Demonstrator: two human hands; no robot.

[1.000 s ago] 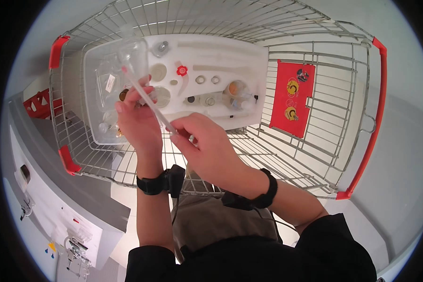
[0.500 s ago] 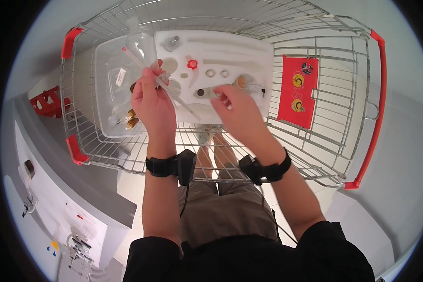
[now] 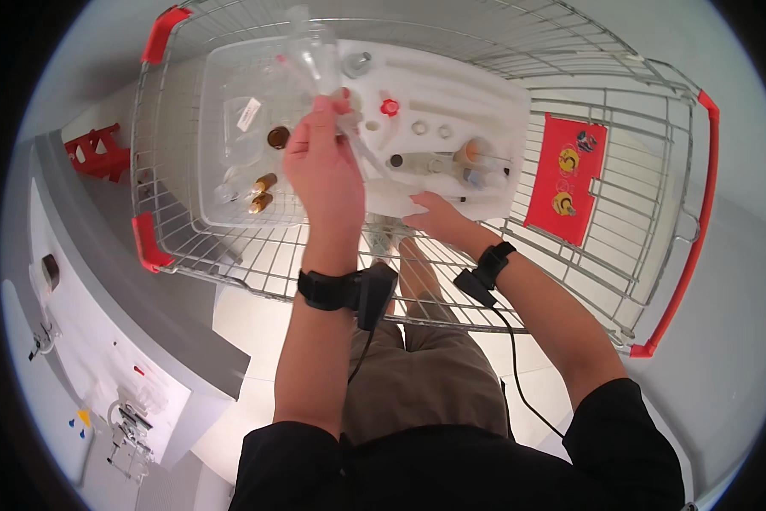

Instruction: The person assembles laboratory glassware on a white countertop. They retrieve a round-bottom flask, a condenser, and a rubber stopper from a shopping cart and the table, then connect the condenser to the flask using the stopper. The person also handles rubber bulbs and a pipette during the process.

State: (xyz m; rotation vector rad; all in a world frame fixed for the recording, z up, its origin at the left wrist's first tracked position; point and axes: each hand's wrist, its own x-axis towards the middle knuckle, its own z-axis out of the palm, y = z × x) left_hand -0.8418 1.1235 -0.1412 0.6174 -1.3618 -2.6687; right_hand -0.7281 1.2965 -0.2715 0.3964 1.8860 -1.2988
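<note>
My left hand (image 3: 325, 157) is closed, raised over the foam tray (image 3: 493, 94). In it is a clear glass flask (image 3: 316, 55), bulb upward and blurred by motion. A thin pale tube (image 3: 366, 153) with a pinkish end also passes through this grip. My right hand (image 3: 438, 217) is held low by the tray's near edge, fingers stretched and apart, with nothing seen in them. Beyond it in the tray lie glassware with a dark round end (image 3: 397, 160) and a rounded glass vessel (image 3: 472, 153). A red star-shaped knob (image 3: 389, 107) sits farther back.
The tray sits inside a wire shopping cart (image 3: 485, 319) with red corners and a red handle (image 3: 698, 221). At its left, a clear plastic bin (image 3: 217, 94) holds brown bottles (image 3: 263, 183). A red panel (image 3: 566, 179) hangs at right. A counter with lab equipment (image 3: 131, 426) stands at lower left.
My right hand has drawn back toward me from over the tray, and its fingers have opened out. My left hand still holds the flask and tube. The view has shifted, moving the cart rightward in the picture.
</note>
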